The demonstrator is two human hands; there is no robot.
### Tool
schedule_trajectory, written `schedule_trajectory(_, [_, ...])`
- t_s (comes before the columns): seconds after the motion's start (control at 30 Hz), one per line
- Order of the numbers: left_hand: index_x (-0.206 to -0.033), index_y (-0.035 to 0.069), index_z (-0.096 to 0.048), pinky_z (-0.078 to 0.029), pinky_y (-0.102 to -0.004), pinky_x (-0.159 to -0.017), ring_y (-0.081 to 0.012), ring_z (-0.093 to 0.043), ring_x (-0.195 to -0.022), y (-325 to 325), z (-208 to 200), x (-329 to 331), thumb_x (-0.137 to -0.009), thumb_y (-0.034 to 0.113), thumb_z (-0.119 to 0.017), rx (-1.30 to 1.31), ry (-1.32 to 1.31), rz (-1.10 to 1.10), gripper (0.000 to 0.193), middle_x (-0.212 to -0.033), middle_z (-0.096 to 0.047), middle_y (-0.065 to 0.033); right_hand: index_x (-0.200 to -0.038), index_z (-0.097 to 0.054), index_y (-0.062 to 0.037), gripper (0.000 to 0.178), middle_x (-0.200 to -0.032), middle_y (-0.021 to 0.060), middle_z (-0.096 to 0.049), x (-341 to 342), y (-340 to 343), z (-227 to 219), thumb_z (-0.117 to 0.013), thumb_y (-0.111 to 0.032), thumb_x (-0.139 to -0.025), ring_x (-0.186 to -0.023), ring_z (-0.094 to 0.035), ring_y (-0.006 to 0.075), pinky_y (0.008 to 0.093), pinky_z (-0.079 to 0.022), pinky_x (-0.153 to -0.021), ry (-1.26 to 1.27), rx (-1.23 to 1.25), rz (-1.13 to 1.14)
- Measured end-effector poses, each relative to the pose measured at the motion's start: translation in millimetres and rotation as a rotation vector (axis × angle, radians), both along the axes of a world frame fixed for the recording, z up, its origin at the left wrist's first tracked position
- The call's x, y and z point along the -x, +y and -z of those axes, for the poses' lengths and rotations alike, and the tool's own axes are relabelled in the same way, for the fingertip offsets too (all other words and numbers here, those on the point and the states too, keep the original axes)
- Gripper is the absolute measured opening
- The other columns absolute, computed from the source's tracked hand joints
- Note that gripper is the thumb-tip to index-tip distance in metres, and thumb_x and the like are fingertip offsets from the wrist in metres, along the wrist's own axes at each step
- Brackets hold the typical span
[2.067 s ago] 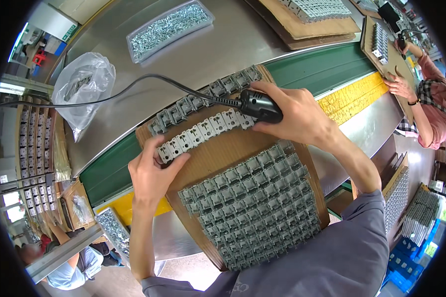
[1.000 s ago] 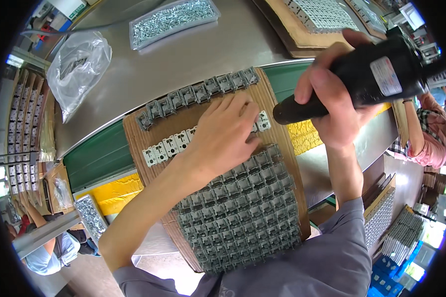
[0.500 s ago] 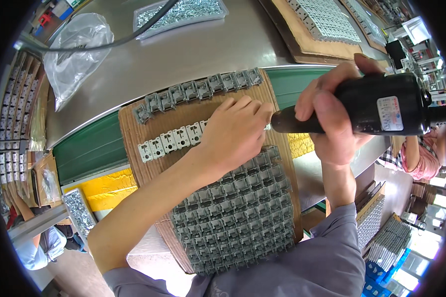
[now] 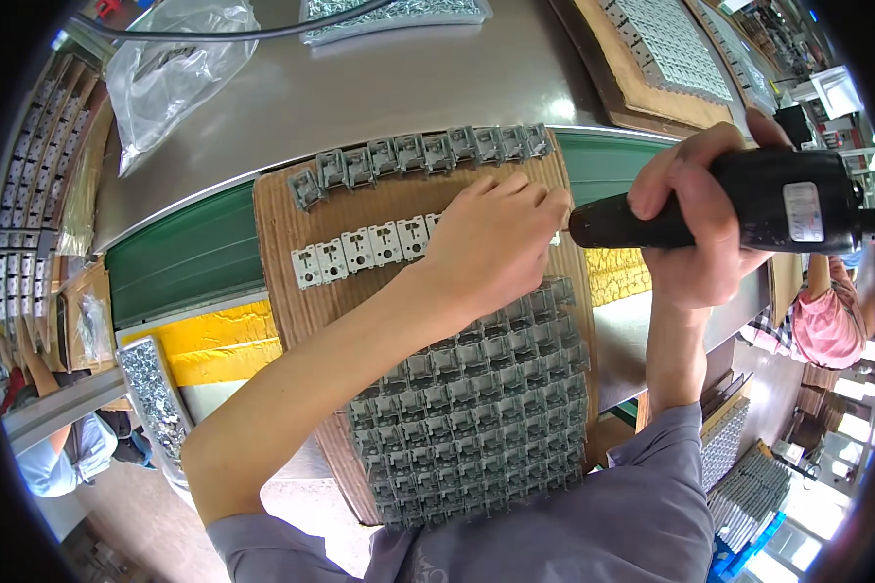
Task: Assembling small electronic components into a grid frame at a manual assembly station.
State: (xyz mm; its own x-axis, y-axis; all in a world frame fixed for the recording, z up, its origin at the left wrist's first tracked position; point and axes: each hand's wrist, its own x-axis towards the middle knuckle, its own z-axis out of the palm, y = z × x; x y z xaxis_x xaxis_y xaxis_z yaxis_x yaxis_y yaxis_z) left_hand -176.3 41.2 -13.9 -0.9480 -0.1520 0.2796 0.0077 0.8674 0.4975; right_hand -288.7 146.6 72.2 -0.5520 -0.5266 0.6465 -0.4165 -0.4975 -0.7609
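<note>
My left hand (image 4: 491,248) lies flat, fingers spread, on the white socket row (image 4: 360,251) mid-board (image 4: 282,219). At three o'clock my right hand (image 4: 695,228) grips the black electric screwdriver (image 4: 749,204), tip beside my fingertips.

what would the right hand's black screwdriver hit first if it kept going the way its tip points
The right hand holds the black electric screwdriver with its tip aimed leftward. Straight on, it would probably first meet the left hand, whose fingers cover the row of white socket plates on the brown cardboard sheet; depth is unclear.
</note>
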Motion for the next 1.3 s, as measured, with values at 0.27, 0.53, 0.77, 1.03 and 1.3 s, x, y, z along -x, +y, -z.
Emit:
schedule_trajectory(0.27, [-0.115, 0.001, -0.062, -0.048, -0.0399, -0.095, -0.0242, -0.063, -0.106, 3.6, 3.8, 0.1, -0.085, 0.010, -0.062, 0.026, 0.051, -0.049, 0.032, -0.097, -0.068, -0.0079, -0.141, -0.034, 0.0050, 0.064, -0.081, 0.0136, -0.055, 11.3, 5.5, 12.3, -0.063, 0.003, -0.084, -0.055, -0.059, 0.0219, 0.0338, -0.050, -0.055, 0.386, -0.213, 0.098])
schedule_trajectory(0.53, [-0.113, 0.001, -0.062, -0.048, -0.0409, -0.094, -0.0255, -0.063, -0.104, 2.7, 5.7, 1.9, -0.084, 0.010, -0.062, 0.012, 0.038, -0.028, 0.030, -0.095, -0.069, -0.0088, -0.139, -0.032, 0.0088, 0.063, -0.076, 0.0149, -0.052, -7.0, -1.5, 2.1, -0.060, 0.002, -0.083, -0.052, -0.056, 0.0237, 0.0335, -0.050, -0.053, -0.019, -0.038, 0.043])
schedule_trajectory(0.77, [-0.109, 0.000, -0.063, -0.049, -0.0418, -0.095, -0.0263, -0.064, -0.105, 4.8, 0.7, 4.8, -0.081, 0.009, -0.061, -0.043, 0.022, -0.031, 0.030, -0.096, -0.069, -0.0098, -0.132, -0.041, 0.0081, 0.056, -0.079, 0.0125, -0.059, -3.3, -10.5, 0.9, -0.065, -0.001, -0.082, -0.053, -0.058, 0.0194, 0.0298, -0.048, -0.052, -0.014, -0.116, 0.017])
schedule_trajectory(1.03, [-0.104, 0.002, -0.066, -0.050, -0.0406, -0.093, -0.0271, -0.064, -0.107, 3.8, 3.3, 2.5, -0.078, 0.011, -0.064, -0.039, 0.069, -0.029, 0.028, -0.093, -0.070, -0.0122, -0.118, -0.049, -0.0009, 0.037, -0.071, 0.0053, -0.063, 12.4, 38.8, 26.1, -0.068, -0.009, -0.087, -0.058, -0.063, 0.0174, 0.0253, -0.049, -0.055, 0.361, -0.229, 0.031])
schedule_trajectory(1.3, [-0.099, 0.005, -0.059, -0.048, -0.0396, -0.090, -0.0269, -0.061, -0.102, -12.0, 5.2, -13.9, -0.076, 0.009, -0.070, 0.052, 0.132, -0.025, 0.026, -0.089, -0.061, -0.0073, -0.105, -0.058, -0.0008, 0.027, -0.070, 0.0054, -0.063, -4.0, -4.6, -3.1, -0.065, -0.003, -0.080, -0.057, -0.063, 0.0162, 0.0330, -0.048, -0.093, -0.069, 0.030, -0.028])
